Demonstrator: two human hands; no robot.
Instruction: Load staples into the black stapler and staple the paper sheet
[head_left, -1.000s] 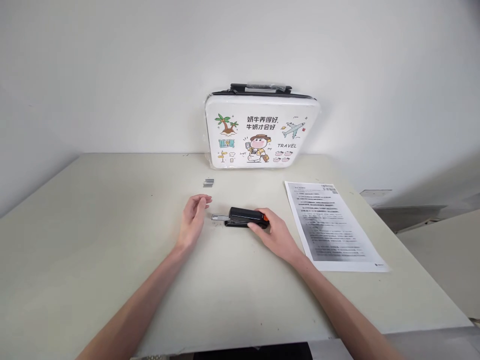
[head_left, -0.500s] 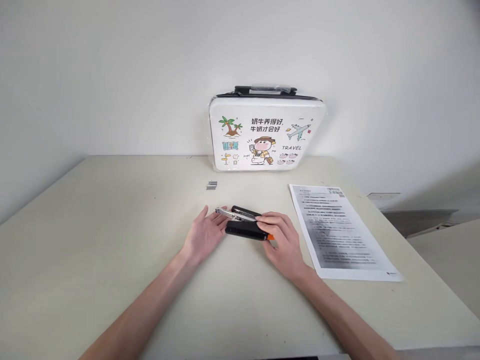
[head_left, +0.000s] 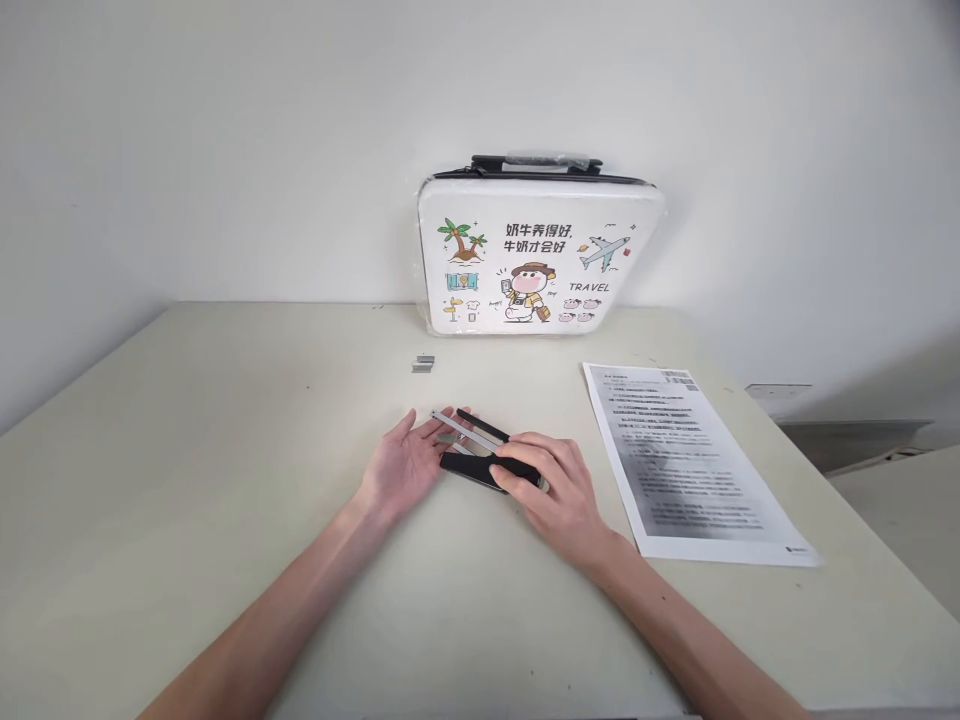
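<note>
A black stapler [head_left: 474, 467] with bare metal inner parts is spread apart, its nose pointing left. My right hand [head_left: 559, 495] grips it around the rear end. My left hand [head_left: 405, 462] lies palm up with fingers spread under the stapler's front end. Whether the left fingers touch the stapler, I cannot tell. Beyond the hands, small strips of staples [head_left: 423, 363] lie on the table.
A white table [head_left: 187, 480] spreads under everything. At its back, a white travel case [head_left: 495, 210] with cartoon prints and a black handle stands against the wall. A printed sheet of paper [head_left: 682, 450] lies to the right of my right hand.
The stapler has been turned in my right hand; its arms are spread wider and its orange part no longer shows. My left hand stays palm up. The view has shifted slightly.
</note>
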